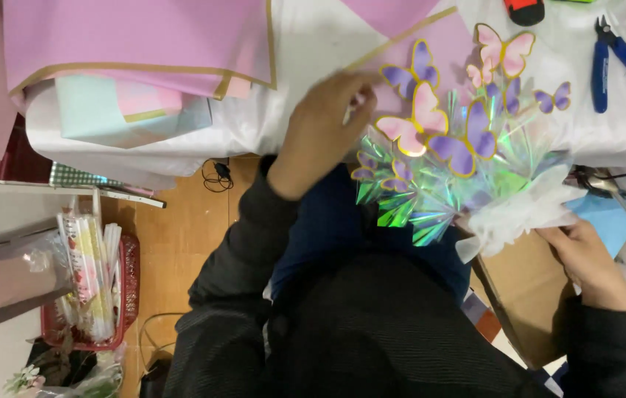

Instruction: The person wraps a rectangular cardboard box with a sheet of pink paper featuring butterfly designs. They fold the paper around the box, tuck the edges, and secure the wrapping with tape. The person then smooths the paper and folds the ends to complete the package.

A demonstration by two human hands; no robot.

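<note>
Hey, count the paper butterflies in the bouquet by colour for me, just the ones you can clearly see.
Pink butterflies: 3
Purple butterflies: 6
Total: 9 clearly visible. More may be hidden among the iridescent wrap, which the left hand partly covers.

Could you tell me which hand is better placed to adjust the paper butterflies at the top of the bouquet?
Probably the left hand: it is up beside the butterflies, while the right hand grips the white wrap at the base.
</note>
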